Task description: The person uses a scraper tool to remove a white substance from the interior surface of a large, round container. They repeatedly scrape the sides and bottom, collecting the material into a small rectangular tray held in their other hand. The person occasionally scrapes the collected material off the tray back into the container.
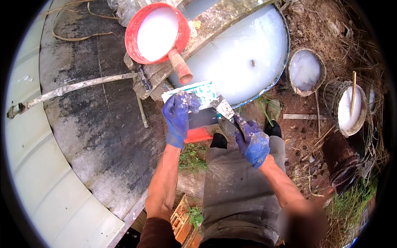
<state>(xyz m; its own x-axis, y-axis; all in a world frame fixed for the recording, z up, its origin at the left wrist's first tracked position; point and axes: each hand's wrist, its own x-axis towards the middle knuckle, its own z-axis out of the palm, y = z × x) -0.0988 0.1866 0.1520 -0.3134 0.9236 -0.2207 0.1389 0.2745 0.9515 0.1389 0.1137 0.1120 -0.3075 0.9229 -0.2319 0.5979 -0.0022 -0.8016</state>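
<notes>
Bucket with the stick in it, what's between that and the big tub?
Another bucket, holding whitish liquid, lies between them in the head view.

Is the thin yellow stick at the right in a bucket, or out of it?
In: the stick has its lower end inside the bucket, at the white contents; its upper end passes the rim.

This looks like a messy outdoor work yard. The ground is bare red dirt (300, 146), with green grass (192, 160) and dry straw (369, 60). A big tub (247, 102) holds milky white stuff (235, 53), and a plank (219, 25) lies over it. A red pot (184, 31) and crusty buckets (331, 91) hold white stuff too. A stained dark slab (82, 99) is on the left.
</notes>
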